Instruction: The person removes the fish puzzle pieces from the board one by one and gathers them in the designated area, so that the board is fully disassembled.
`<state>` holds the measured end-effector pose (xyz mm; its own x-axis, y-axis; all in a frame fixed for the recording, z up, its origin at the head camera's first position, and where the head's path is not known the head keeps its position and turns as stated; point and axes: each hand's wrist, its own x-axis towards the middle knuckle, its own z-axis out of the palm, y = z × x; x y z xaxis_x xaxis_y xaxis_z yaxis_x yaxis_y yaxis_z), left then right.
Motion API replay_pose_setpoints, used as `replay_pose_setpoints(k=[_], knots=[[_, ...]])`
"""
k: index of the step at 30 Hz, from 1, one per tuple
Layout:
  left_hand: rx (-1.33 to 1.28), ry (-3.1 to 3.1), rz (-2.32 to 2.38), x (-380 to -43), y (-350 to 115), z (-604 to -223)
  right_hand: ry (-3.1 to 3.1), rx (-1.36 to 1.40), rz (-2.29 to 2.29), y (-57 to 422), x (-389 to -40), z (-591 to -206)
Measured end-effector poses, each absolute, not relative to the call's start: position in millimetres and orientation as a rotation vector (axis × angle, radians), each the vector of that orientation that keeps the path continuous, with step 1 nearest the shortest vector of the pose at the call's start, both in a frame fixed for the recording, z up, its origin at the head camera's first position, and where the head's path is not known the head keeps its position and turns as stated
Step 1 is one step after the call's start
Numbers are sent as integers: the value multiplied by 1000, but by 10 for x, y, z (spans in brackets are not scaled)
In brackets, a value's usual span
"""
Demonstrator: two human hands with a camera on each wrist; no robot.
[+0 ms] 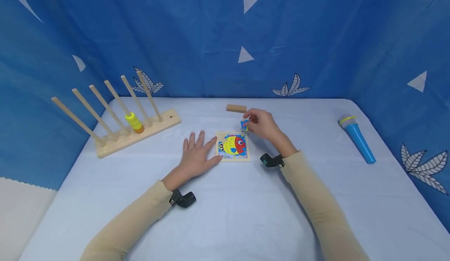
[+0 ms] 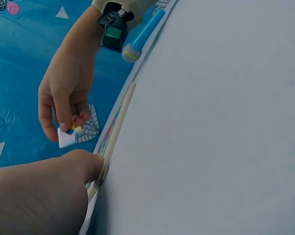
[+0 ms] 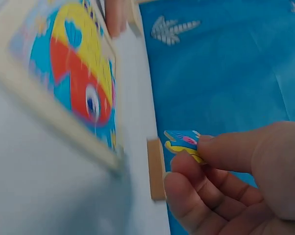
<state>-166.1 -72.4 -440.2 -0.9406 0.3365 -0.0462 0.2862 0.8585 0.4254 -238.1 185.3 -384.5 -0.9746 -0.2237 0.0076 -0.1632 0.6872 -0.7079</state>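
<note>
A small square jigsaw board with a red and yellow fish lies flat on the white table. My left hand rests beside it with fingers spread; the thumb and a fingertip touch its left edge. Between thumb and fingers my right hand pinches a blue puzzle piece, held above the board's upper right corner. The right wrist view shows that puzzle piece with yellow and pink on it. Bare wood shows along the upper part of the jigsaw board.
Behind the board lies a small wooden block. A wooden peg rack stands at the left, with yellow beads on one peg. On the right is a blue toy microphone. A blue curtain hangs behind the table.
</note>
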Motion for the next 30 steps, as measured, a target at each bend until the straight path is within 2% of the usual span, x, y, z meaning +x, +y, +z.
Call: replay_pose_setpoints(k=[10, 30], knots=[[498, 2921, 652, -1653, -741, -4430, 2732, -59, -1111, 2329, -2447, -3941], [493, 2903, 648, -1654, -744, -4430, 2824, -135, -1003, 2296, -2470, -4139]])
